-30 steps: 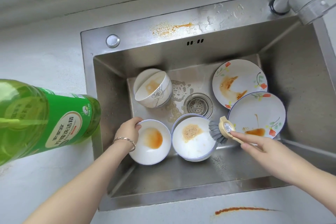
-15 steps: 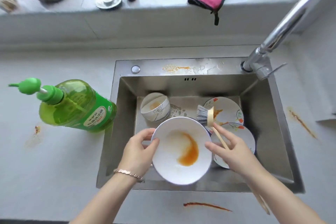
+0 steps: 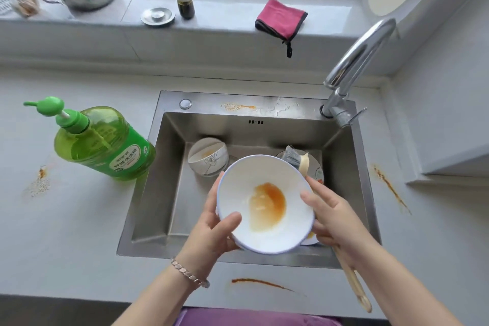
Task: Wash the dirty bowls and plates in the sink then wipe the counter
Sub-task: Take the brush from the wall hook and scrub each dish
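Several sauce streaks [image 3: 260, 283] mark counter [image 3: 79, 219]; left hand [image 3: 211, 230] grips bowl [image 3: 264, 180], right hand [image 3: 336, 217] brush [image 3: 293, 157].

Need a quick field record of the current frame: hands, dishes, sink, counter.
left hand: grips white blue-rimmed bowl with orange residue, over the sink
right hand: holds cream-handled grey-bristled dish brush, thumb at the bowl's rim
stainless steel sink: patterned white bowl, partly hidden floral plate
chrome faucet: no water visible
grey counter: green soap pump bottle, orange streaks
window sill: folded pink cloth
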Tool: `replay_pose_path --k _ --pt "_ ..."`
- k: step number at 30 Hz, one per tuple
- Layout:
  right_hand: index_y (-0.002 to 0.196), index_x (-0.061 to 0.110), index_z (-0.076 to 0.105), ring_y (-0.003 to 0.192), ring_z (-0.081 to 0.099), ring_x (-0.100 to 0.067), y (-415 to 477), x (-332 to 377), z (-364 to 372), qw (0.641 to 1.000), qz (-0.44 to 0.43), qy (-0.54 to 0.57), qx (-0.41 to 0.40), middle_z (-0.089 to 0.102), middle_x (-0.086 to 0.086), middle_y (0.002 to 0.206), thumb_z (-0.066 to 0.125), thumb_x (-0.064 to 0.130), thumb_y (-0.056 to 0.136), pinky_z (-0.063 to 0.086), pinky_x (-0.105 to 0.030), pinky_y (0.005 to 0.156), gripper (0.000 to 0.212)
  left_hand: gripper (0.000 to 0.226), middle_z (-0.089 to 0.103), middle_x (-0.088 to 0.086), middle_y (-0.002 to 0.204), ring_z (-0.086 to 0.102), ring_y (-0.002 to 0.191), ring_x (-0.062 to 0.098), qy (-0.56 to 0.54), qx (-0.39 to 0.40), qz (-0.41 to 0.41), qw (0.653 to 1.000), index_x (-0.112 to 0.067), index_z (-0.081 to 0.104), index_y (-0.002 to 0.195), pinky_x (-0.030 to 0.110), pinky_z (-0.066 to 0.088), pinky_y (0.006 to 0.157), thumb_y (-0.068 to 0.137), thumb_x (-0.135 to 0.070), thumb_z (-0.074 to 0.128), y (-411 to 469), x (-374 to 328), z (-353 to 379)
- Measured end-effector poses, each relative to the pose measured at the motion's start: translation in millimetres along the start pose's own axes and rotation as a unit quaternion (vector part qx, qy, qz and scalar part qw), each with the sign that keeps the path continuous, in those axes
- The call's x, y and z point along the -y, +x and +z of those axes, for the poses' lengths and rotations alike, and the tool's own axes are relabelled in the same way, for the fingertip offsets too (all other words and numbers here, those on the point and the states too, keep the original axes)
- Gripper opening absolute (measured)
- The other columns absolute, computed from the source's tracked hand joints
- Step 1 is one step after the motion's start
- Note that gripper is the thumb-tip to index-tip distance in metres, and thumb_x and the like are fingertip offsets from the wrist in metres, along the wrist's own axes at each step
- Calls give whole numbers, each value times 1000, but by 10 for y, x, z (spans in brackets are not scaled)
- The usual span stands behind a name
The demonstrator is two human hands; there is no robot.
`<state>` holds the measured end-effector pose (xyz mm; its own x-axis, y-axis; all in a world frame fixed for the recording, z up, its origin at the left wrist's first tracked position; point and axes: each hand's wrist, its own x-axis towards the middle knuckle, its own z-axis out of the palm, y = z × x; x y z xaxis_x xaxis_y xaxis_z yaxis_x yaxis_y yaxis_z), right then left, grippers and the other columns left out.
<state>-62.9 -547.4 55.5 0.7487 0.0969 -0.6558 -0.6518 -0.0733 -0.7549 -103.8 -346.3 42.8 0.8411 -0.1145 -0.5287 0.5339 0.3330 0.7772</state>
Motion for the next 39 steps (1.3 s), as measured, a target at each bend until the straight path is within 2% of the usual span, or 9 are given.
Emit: replay_pose_path --k 4,6,10,15,20,23,31,36,39 --pt "127 43 45 35 40 -5 -55 128 -22 990 -95 -89 -61 59 4 69 47 29 95 31 -10 44 35 85 69 -20 91 69 84 9 16 -32 39 999 -46 39 127 31 54 57 47 -40 66 -40 -2 23" --pt "121 51 43 58 56 -2 -107 243 -118 964 -169 -189 -82 64 8 72 42 27 97 40 -8 59 34 84 70 -17 84 69 77 7 48 -52 50 996 -50 37 125 27 54 55 46 -43 65 -70 -30 20" --pt "106 48 53 75 53 3 -268 395 -163 890 -252 -379 20 58 22 75 49 23 94 38 -8 64 29 75 66 -2 78 66 67 7 97 -78 72 990 -57 38 119 21 52 54 48 -47 62 -80 -79 -28" --pt "130 40 51 77 42 -12 -227 172 15 762 -260 -590 56 44 12 77 45 29 97 34 -16 62 35 65 69 -9 71 64 64 6 109 -77 79 988 -52 40 121 25 54 54 62 -36 62 -72 -143 -44" --pt "120 39 60 76 55 -1 -376 121 270 835 -240 -472 148 60 21 84 50 27 94 42 -12 68 30 52 69 -6 68 67 61 9 121 -84 63 987 -47 42 119 28 54 50 74 -29 59 -90 -116 -2" --pt "113 36 66 77 62 -17 -120 219 248 858 -217 -457 91 71 3 95 55 23 92 50 -31 73 27 47 70 -17 75 66 65 0 114 -76 66 988 -39 39 125 23 54 50 91 -11 54 -92 -135 54" --pt "111 35 67 59 49 15 -251 332 329 859 -198 -452 138 54 33 55 56 23 92 37 -7 58 25 46 62 -1 68 58 51 1 141 -81 99 982 -39 43 121 15 48 49 88 -10 56 -80 -243 53" --pt "119 34 64 51 46 -1 -151 296 199 838 -169 -512 84 49 20 69 49 27 95 38 -12 51 28 45 68 -8 72 65 58 3 117 -111 88 983 -44 43 116 31 57 56 91 -8 53 -52 -284 -16" --pt "114 39 65 78 58 -1 -279 228 321 860 -160 -459 154 62 22 89 52 31 93 46 -17 73 25 48 62 6 81 63 54 4 126 -113 89 982 -44 42 116 23 51 45 92 -2 48 -35 -282 16"
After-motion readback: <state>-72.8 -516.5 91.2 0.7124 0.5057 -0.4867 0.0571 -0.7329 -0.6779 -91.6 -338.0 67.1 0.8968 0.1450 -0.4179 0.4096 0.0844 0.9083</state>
